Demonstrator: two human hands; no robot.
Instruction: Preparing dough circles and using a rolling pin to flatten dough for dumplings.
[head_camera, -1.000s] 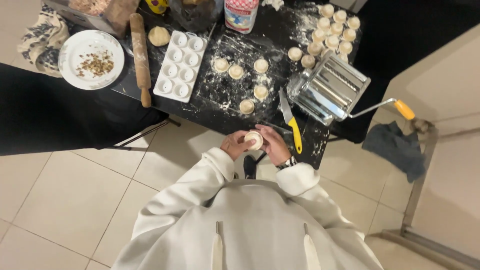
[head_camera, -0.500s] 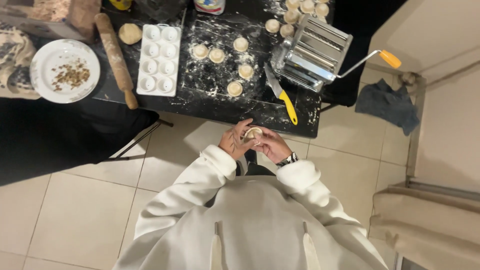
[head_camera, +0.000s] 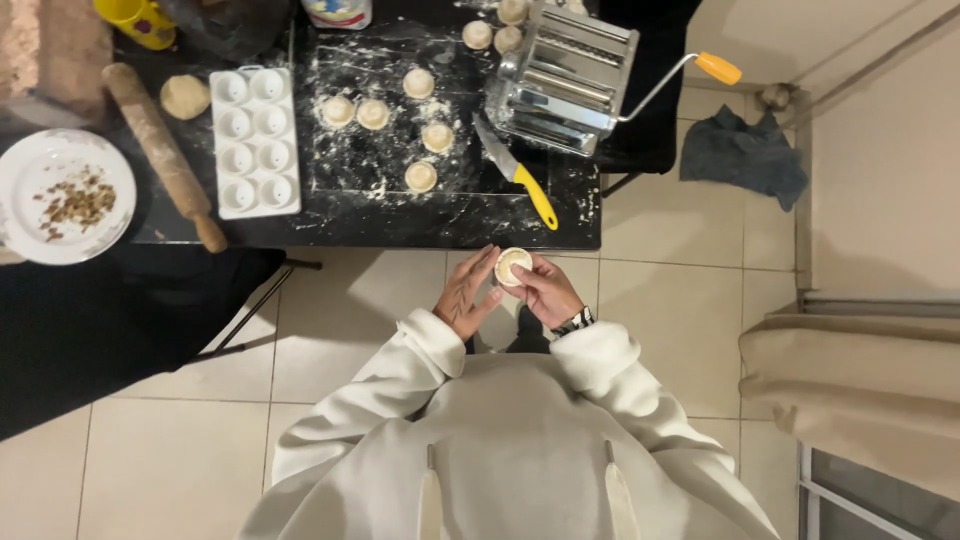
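Right hand: our right hand (head_camera: 545, 290) holds a small round pale dough disc with a raised rim (head_camera: 513, 266), cupped on the fingers, near the middle of the frame, over the floor just below the table edge.

Left hand: our left hand (head_camera: 468, 295) stands beside the disc with flat, spread fingers; the fingertips touch or almost touch its left edge, we cannot tell which. It grips nothing by itself.

Table: the black floured table top (head_camera: 470, 215) fills the upper middle of the frame.

On the table: five small round dough pieces (head_camera: 421, 176) lie in the flour; more of them sit at the top edge.

Tools: a knife with a yellow handle (head_camera: 520, 176) lies just beside the shiny metal pasta roller with an orange crank knob (head_camera: 565, 75), at the upper right of the table.

Left side: a white plastic mould tray with round cups (head_camera: 254, 141), a long wooden rolling pin (head_camera: 165, 155), a ball of dough (head_camera: 186, 96) and a white plate with brown crumbs (head_camera: 62, 195) are at the upper left.

Step, as we judge: we are shaping one disc between both hands, away from the table.

Next move, as we judge: it calls for gentle, even pressure of the left fingers against the rim, because soft dough can tear or lose its round form.
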